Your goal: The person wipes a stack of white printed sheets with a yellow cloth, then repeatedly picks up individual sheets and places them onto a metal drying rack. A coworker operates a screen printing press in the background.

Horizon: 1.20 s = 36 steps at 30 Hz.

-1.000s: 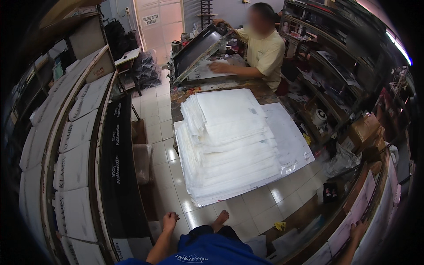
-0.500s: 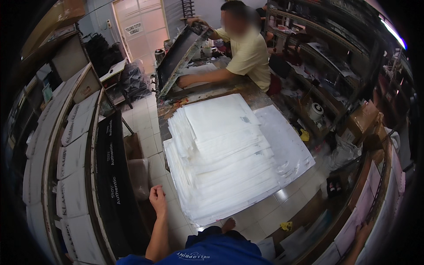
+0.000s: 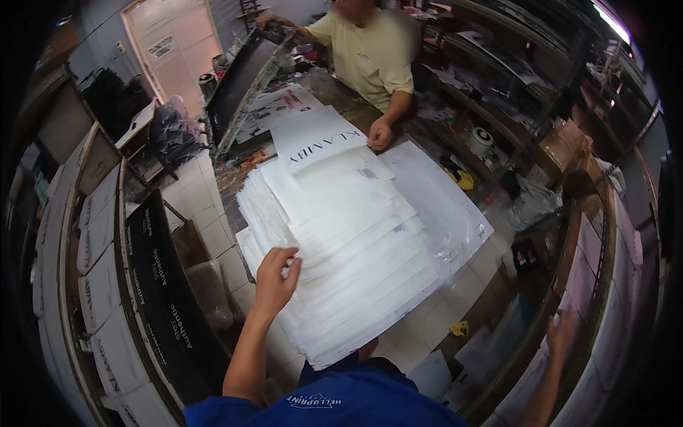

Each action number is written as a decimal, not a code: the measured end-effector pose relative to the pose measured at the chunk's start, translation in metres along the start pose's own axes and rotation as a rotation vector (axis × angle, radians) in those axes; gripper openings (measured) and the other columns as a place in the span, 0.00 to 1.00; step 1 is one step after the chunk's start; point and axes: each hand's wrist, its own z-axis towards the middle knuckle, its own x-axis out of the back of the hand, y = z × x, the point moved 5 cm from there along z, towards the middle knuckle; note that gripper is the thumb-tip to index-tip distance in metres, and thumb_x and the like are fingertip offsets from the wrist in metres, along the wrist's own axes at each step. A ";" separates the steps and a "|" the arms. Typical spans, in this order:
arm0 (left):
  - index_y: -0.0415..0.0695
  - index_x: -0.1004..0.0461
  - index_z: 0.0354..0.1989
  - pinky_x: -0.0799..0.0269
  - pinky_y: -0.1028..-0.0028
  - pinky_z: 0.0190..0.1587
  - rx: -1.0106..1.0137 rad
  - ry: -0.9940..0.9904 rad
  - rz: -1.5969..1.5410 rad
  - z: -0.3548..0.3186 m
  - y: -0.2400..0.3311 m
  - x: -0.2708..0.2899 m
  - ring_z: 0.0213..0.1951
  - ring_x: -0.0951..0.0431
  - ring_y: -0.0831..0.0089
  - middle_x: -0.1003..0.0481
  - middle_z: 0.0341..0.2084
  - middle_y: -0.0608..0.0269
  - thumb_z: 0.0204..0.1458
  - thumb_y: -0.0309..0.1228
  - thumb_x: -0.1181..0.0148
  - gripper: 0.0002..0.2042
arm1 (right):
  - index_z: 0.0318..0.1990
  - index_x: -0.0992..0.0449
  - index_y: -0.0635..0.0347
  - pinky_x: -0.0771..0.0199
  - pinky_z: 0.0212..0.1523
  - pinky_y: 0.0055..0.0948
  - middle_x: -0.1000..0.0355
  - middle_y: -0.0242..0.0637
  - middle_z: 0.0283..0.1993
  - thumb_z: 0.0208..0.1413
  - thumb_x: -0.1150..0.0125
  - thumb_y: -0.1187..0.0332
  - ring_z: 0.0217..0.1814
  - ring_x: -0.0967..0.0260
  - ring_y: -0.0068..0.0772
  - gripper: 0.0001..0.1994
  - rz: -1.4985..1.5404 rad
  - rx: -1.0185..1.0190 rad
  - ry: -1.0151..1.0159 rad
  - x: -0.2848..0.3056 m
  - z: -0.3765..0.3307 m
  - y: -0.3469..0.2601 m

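My left hand (image 3: pixel 277 279) hovers by the left edge of a big stack of white sheets (image 3: pixel 356 242), fingers loosely bent and apart, with nothing in them. Off to the right, my right hand (image 3: pixel 560 331) is raised beside the rack of pale sheets (image 3: pixel 578 285); it looks slightly smeared, fingers stretched out, and holds nothing that I can see. A white sheet with dark lettering (image 3: pixel 320 142) lies over the far end of the stack, held at its right corner by a co-worker's hand (image 3: pixel 380 134).
The co-worker's other hand (image 3: pixel 270 21) props up a tilted printing screen frame (image 3: pixel 249 85) over the work table (image 3: pixel 231 186). Racks with printed sheets (image 3: pixel 107 299) and a dark lettered panel (image 3: pixel 160 277) line the left. Cardboard boxes (image 3: pixel 558 153) stand at the right.
My left hand has moved up and forward to the stack. My right hand has lifted off the right-hand rack. The co-worker has brought a lettered sheet onto the stack's far end.
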 end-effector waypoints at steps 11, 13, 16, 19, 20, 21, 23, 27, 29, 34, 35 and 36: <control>0.43 0.25 0.36 0.35 0.65 0.38 -0.692 -0.464 0.305 0.050 0.054 -0.146 0.38 0.29 0.65 0.28 0.33 0.61 0.46 0.32 0.36 0.10 | 0.44 0.24 0.63 0.30 0.52 0.38 0.39 0.53 0.63 0.52 0.39 0.69 0.58 0.34 0.51 0.12 0.845 -0.173 -0.177 -0.102 -0.219 -0.228; 0.43 0.25 0.35 0.37 0.66 0.38 -0.765 -0.499 0.328 0.039 0.058 -0.169 0.37 0.29 0.66 0.28 0.33 0.61 0.47 0.33 0.37 0.09 | 0.43 0.23 0.63 0.29 0.51 0.37 0.36 0.53 0.60 0.51 0.39 0.69 0.56 0.32 0.49 0.12 0.927 -0.279 -0.237 -0.121 -0.269 -0.241; 0.42 0.25 0.34 0.38 0.66 0.38 -0.894 -0.549 0.370 0.014 0.066 -0.196 0.37 0.30 0.66 0.29 0.32 0.61 0.47 0.33 0.39 0.09 | 0.43 0.23 0.62 0.28 0.46 0.31 0.34 0.48 0.59 0.53 0.39 0.69 0.49 0.30 0.36 0.11 0.940 -0.366 -0.280 -0.142 -0.341 -0.246; 0.41 0.25 0.33 0.38 0.67 0.39 -0.978 -0.553 0.432 -0.009 0.064 -0.217 0.37 0.30 0.66 0.29 0.31 0.61 0.47 0.32 0.41 0.08 | 0.43 0.23 0.62 0.29 0.44 0.27 0.29 0.42 0.51 0.54 0.38 0.69 0.43 0.29 0.27 0.11 0.950 -0.430 -0.255 -0.153 -0.391 -0.250; 0.41 0.25 0.33 0.38 0.67 0.39 -0.999 -0.547 0.454 -0.016 0.062 -0.225 0.37 0.30 0.66 0.28 0.31 0.61 0.47 0.31 0.42 0.08 | 0.44 0.23 0.62 0.29 0.44 0.26 0.28 0.41 0.49 0.54 0.38 0.68 0.42 0.29 0.27 0.11 0.980 -0.516 -0.299 -0.160 -0.408 -0.250; 0.41 0.25 0.33 0.37 0.67 0.40 -0.983 -0.587 0.495 -0.020 0.056 -0.236 0.37 0.29 0.67 0.28 0.31 0.61 0.47 0.31 0.42 0.08 | 0.44 0.23 0.63 0.29 0.45 0.26 0.27 0.40 0.47 0.54 0.38 0.68 0.42 0.29 0.27 0.11 1.013 -0.601 -0.339 -0.163 -0.422 -0.253; 0.41 0.24 0.33 0.37 0.67 0.40 -0.944 -0.661 0.583 -0.023 0.047 -0.253 0.38 0.29 0.67 0.28 0.31 0.60 0.47 0.29 0.43 0.07 | 0.45 0.24 0.63 0.29 0.45 0.26 0.27 0.35 0.41 0.55 0.39 0.67 0.42 0.30 0.25 0.12 0.939 -0.551 -0.270 -0.156 -0.438 -0.262; 0.45 0.24 0.28 0.35 0.66 0.38 -0.932 -0.660 0.589 -0.033 0.053 -0.270 0.34 0.24 0.67 0.26 0.27 0.61 0.46 0.28 0.43 0.03 | 0.47 0.25 0.63 0.30 0.46 0.25 0.26 0.34 0.40 0.56 0.40 0.67 0.42 0.30 0.25 0.13 0.999 -0.667 -0.306 -0.157 -0.460 -0.274; 0.46 0.26 0.28 0.34 0.66 0.37 -0.925 -0.643 0.617 -0.035 0.048 -0.279 0.32 0.23 0.67 0.25 0.26 0.62 0.46 0.27 0.44 0.02 | 0.47 0.25 0.64 0.30 0.47 0.25 0.26 0.34 0.40 0.57 0.40 0.67 0.43 0.30 0.24 0.13 1.068 -0.762 -0.399 -0.156 -0.464 -0.283; 0.46 0.27 0.30 0.33 0.69 0.33 -0.940 -0.641 0.585 -0.035 0.052 -0.265 0.29 0.22 0.71 0.25 0.25 0.62 0.49 0.26 0.45 0.02 | 0.47 0.26 0.67 0.30 0.47 0.23 0.26 0.34 0.41 0.58 0.41 0.69 0.43 0.31 0.22 0.12 1.203 -0.670 -0.242 -0.129 -0.454 -0.301; 0.45 0.28 0.31 0.32 0.68 0.31 -0.935 -0.650 0.551 -0.038 0.053 -0.256 0.28 0.22 0.70 0.25 0.25 0.61 0.49 0.26 0.45 0.02 | 0.46 0.26 0.67 0.31 0.47 0.23 0.26 0.33 0.41 0.59 0.42 0.69 0.43 0.31 0.22 0.12 1.217 -0.669 -0.208 -0.126 -0.451 -0.303; 0.44 0.28 0.31 0.31 0.68 0.30 -0.932 -0.655 0.519 -0.042 0.053 -0.247 0.28 0.21 0.68 0.26 0.25 0.60 0.49 0.26 0.45 0.02 | 0.47 0.26 0.68 0.30 0.48 0.24 0.26 0.34 0.40 0.59 0.42 0.70 0.45 0.30 0.23 0.12 1.232 -0.695 -0.233 -0.115 -0.444 -0.309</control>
